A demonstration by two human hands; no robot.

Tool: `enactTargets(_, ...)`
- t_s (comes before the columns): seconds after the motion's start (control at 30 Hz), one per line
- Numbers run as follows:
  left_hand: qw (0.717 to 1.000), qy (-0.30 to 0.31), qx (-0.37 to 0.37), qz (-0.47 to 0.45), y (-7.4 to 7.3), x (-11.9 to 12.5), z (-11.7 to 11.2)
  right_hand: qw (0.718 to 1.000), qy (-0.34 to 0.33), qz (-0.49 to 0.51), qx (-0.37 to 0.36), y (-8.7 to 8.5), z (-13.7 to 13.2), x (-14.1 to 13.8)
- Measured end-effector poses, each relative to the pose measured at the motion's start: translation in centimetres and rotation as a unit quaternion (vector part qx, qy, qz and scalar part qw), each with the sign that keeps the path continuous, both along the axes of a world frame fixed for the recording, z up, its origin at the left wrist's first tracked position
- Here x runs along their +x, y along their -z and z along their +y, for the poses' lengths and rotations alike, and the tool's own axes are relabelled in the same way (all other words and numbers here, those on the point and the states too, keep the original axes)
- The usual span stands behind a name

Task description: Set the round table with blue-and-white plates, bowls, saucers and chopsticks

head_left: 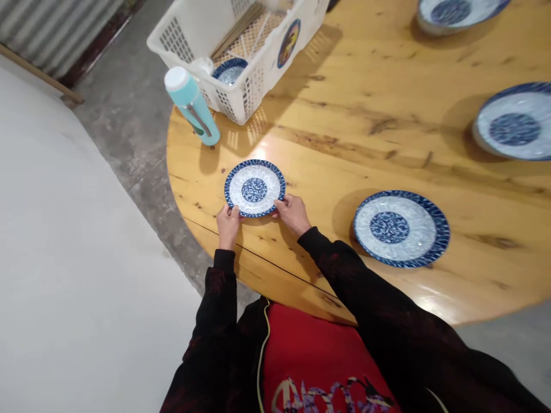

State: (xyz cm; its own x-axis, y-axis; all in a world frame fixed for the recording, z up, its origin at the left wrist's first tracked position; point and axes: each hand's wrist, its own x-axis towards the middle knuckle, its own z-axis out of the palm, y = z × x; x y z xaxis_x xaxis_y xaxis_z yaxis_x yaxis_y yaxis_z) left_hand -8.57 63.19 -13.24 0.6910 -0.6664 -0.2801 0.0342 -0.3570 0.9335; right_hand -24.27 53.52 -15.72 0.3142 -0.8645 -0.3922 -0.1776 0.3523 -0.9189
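Note:
A blue-and-white patterned plate is held level at or just above the wooden table, near its left edge; I cannot tell whether it touches the wood. My left hand pinches the near-left rim, thumb on top and fingers beneath. On the near-right rim, my right hand grips the same way, its fingertips partly hidden under the plate. To the right of my right forearm lies a larger plate with the same blue rim and speckled centre.
The round wooden table carries a white plastic basket holding a small blue-rimmed dish and chopsticks. A turquoise bottle stands beside it. Two patterned bowls sit at the right and far right.

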Motion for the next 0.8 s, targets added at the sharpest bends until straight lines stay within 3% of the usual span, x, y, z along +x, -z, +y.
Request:
enactTargets(0.23, 1.0, 0.003, -0.006, -0.013, -0.1, 0.0, -0.4, 1.0, -0.003, -0.023, 0.019, -0.6, 0.7, 0.0)
enactTargets(0.4, 1.0, 0.005, 0.011, -0.003, -0.4, 0.0, -0.3, 0.998, 0.0, -0.049, 0.04, -1.4, 2.8, -1.1)
enactTargets(0.6, 1.0, -0.02, 0.019, -0.002, -1.4, 0.1, 2.4, 0.999, -0.01, -0.039, 0.032, -2.8, 7.7, -7.6)
enactTargets(0.7, 0.999, -0.007, 0.023, -0.042, -2.5, -0.2, 4.1, 1.0, -0.001, 0.004, 0.022, -3.5, 11.1, -11.6)
enactTargets(0.8, 0.994, 0.007, 0.038, -0.1, -3.2, -0.5, 4.5, 0.997, 0.032, 0.013, 0.066, -3.4, 14.4, -13.9)
